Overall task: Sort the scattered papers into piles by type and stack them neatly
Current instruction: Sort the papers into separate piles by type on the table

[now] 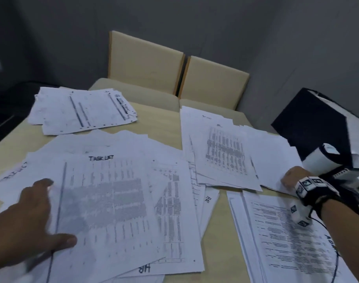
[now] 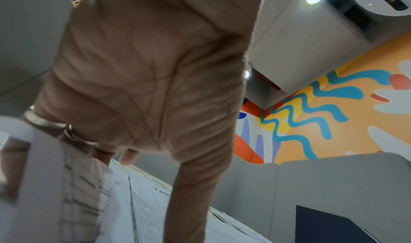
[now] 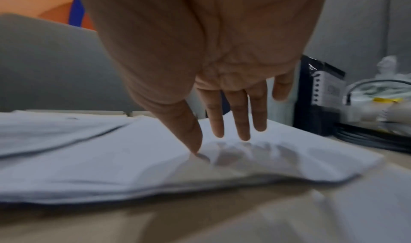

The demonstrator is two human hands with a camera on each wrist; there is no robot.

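Printed sheets lie in loose piles on a tan table (image 1: pixel 215 231). My left hand (image 1: pixel 50 211) rests flat on the "TASK LIST" pile (image 1: pixel 105 201) at the near left, thumb and fingers spread on the top sheet. The left wrist view shows the left hand (image 2: pixel 144 150) from the palm side over those papers, with a sheet curving up at its left. My right hand (image 1: pixel 292 178) is at the right edge of the table-print pile (image 1: pixel 225 156). In the right wrist view the right hand (image 3: pixel 220 141) has its thumb tip touching the top sheet (image 3: pixel 133 159), fingers straight just above.
A further pile headed "HR" (image 1: pixel 82 109) lies at the back left and a text-list pile (image 1: pixel 286 231) at the near right. Two cream chairs (image 1: pixel 146 66) stand behind the table. A black box (image 1: pixel 309 127) and cables (image 3: pixel 367 138) crowd the right edge.
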